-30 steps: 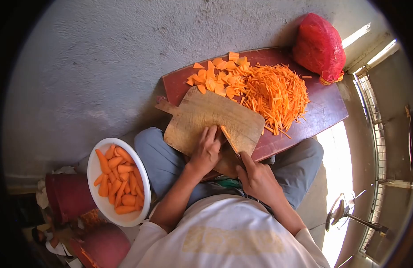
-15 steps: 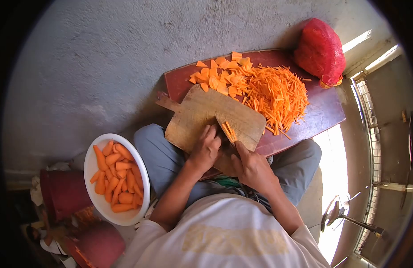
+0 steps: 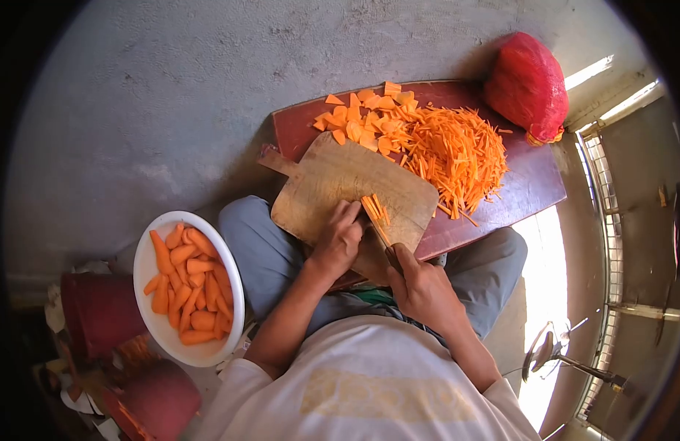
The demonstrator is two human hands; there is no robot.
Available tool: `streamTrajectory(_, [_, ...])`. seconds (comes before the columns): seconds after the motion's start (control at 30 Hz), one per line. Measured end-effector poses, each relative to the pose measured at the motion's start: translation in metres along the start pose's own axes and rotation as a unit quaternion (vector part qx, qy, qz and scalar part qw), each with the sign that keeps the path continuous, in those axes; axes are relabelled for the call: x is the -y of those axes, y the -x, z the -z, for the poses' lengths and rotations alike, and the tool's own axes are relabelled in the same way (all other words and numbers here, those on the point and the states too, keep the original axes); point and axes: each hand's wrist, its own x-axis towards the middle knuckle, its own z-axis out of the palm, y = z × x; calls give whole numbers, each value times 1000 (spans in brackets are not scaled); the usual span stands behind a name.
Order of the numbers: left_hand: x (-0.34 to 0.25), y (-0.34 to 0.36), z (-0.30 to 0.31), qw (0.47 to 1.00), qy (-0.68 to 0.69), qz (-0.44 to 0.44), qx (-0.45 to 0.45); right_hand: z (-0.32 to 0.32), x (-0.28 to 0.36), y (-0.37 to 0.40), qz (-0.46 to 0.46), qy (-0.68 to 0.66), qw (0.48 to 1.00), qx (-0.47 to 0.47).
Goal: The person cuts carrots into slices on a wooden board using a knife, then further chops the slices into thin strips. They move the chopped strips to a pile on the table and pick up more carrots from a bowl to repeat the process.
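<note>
A wooden cutting board (image 3: 310, 192) with a handle at its left lies over the front of a dark red table. My left hand (image 3: 340, 239) rests on the board, fingers bent and pressed together; whatever is under them is hidden. The handle of a knife (image 3: 382, 235) is in my right hand (image 3: 422, 283), with the blade pointing up and left, close to my left fingertips. Cut carrot sticks (image 3: 376, 209) lie at the blade. Behind the board are a heap of shredded carrot (image 3: 461, 158) and a spread of thin carrot slices (image 3: 365, 117).
The table (image 3: 531, 187) stands against a grey wall. A red mesh bag (image 3: 527, 84) sits at its back right corner. At the left is a white basin (image 3: 237, 309) of whole peeled carrots (image 3: 200, 320), beside dark red containers (image 3: 101, 312). A metal stand (image 3: 582, 366) is at the right.
The knife has shifted slightly and its blade now shows more clearly. My right hand has moved a little down and right. The carrot sticks are more spread out at the blade.
</note>
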Motion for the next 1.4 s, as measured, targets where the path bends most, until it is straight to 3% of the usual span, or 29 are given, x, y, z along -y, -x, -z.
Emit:
streamTrajectory(0.1, [8,6,-1,998,-62,-17,-4,-13,-14,-25,25,-23,999,-30])
streamTrajectory(0.2, [5,6,7,999,-27,8,27,-13,-17,-36,30,-26,998,-38])
streamTrajectory(0.3, [4,2,4,1000,2,-9,-20,-3,-6,-15,22,-17,1000,-6])
streamTrajectory(0.4, [4,8,4,999,-41,15,-4,-16,-7,-20,22,-4,1000,-20])
streamTrajectory(0.6, [10,7,0,997,-44,-46,-53,-15,-12,-33,42,11,999,-12])
streamTrajectory(0.8, [9,11,-1,998,-40,33,-24,-13,-3,-19,18,-5,1000,-11])
streamTrajectory(1.0, [4,7,0,998,-3,1,-69,-4,3,-23,12,-8,1000,-5])
streamTrajectory(1.2, [11,11,1,998,-46,-3,-38,-21,-8,-39,24,-8,999,-27])
streamTrajectory(1.4, [4,7,7,998,30,13,-45,-9,0,-17,14,-13,1000,-9])
